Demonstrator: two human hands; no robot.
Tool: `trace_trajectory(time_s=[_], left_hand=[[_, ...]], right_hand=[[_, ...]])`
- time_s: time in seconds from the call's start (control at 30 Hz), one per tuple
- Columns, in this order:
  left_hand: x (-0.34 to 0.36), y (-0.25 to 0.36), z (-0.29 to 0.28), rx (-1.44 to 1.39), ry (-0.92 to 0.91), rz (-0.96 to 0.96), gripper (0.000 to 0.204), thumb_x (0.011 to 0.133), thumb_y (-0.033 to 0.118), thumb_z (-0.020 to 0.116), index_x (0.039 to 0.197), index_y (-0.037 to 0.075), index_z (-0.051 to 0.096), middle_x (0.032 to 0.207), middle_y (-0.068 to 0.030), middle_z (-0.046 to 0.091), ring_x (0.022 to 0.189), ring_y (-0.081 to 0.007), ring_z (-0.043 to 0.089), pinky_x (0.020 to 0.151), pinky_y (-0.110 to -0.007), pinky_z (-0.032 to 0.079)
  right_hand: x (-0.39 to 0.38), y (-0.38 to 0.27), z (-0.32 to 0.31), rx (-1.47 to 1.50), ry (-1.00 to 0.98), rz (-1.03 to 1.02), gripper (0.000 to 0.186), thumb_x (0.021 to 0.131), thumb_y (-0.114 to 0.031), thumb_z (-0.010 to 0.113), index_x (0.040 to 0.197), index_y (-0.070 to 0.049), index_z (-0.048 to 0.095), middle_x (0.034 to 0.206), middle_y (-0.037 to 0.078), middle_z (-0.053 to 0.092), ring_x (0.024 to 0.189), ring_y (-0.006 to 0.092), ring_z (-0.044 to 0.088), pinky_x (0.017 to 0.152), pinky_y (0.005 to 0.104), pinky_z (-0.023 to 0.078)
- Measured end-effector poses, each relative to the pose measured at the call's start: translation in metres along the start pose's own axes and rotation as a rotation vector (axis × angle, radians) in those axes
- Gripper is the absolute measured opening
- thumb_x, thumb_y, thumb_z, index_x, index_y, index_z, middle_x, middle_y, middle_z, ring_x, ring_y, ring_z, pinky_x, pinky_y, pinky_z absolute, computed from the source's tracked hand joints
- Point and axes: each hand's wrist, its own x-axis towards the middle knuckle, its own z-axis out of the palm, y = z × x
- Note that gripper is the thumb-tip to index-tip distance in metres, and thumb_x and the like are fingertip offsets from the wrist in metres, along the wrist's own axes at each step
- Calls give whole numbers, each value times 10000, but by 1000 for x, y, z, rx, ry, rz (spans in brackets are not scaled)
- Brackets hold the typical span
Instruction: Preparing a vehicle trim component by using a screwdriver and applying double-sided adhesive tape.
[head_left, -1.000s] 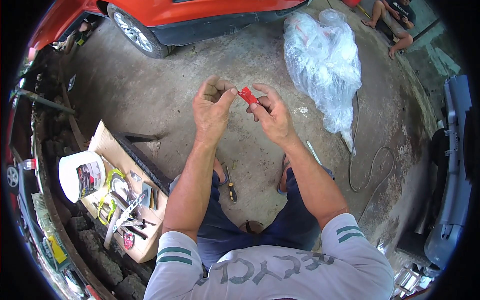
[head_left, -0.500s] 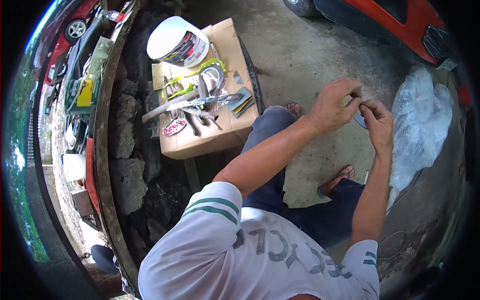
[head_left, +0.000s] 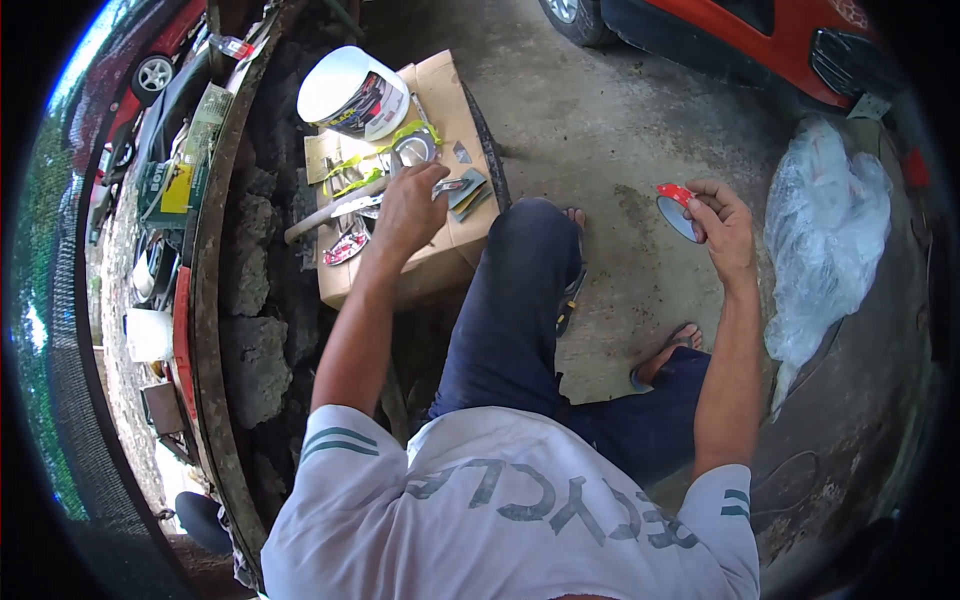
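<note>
My right hand (head_left: 722,225) is raised on the right, closed on a small roll of tape (head_left: 678,218) with a grey face, its red strip (head_left: 675,191) standing up by the fingertips. On the left, my left hand (head_left: 408,212) reaches down among tools on a cardboard box (head_left: 440,85). Its fingertips point into the pile, so its grip is hidden. Just beyond them lies a round grey-rimmed ring (head_left: 415,149). Beside the hand are grey sandpaper sheets (head_left: 468,196), a wooden handle (head_left: 318,222) and a red-and-white patterned piece (head_left: 345,248).
A white bucket (head_left: 345,92) stands on the box's far end. Crumpled clear plastic wrap (head_left: 828,235) lies on the concrete floor at right. A red car (head_left: 720,45) is parked beyond. Broken concrete blocks (head_left: 258,365) line the left, beside a ledge with a green box (head_left: 168,188).
My hands have parted. The left moved from beside the right over to the tools on the box. The right keeps the tape roll, and its red strip now shows.
</note>
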Motion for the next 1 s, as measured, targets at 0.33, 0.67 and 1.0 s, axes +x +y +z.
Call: trace_trajectory(time_s=[0.33, 0.67, 1.0], left_hand=[[19, -34, 26, 267, -367, 118, 286, 664, -47, 529, 877, 52, 693, 898, -173, 659, 908, -340, 620, 815, -423, 488], [59, 88, -33, -211, 93, 290, 171, 885, 28, 551, 1039, -11, 615, 863, -182, 624, 768, -311, 622, 697, -375, 478], [136, 236, 103, -1283, -306, 58, 206, 937, 100, 491, 1074, -22, 585, 807, -57, 623, 610, -79, 517, 527, -238, 425]], right_hand=[[-11, 11, -18, 337, 2, 13, 287, 838, -66, 599, 1115, 8, 585, 774, 51, 619, 590, 81, 504, 541, 213, 391], [-19, 0, -38, 673, -20, -90, 286, 801, -28, 558, 1076, 48, 582, 673, 39, 548, 551, 113, 485, 530, 245, 380], [-9, 33, -77, 670, 289, -75, 328, 800, -66, 554, 1109, 42, 567, 655, 39, 538, 535, 133, 468, 569, 268, 388]])
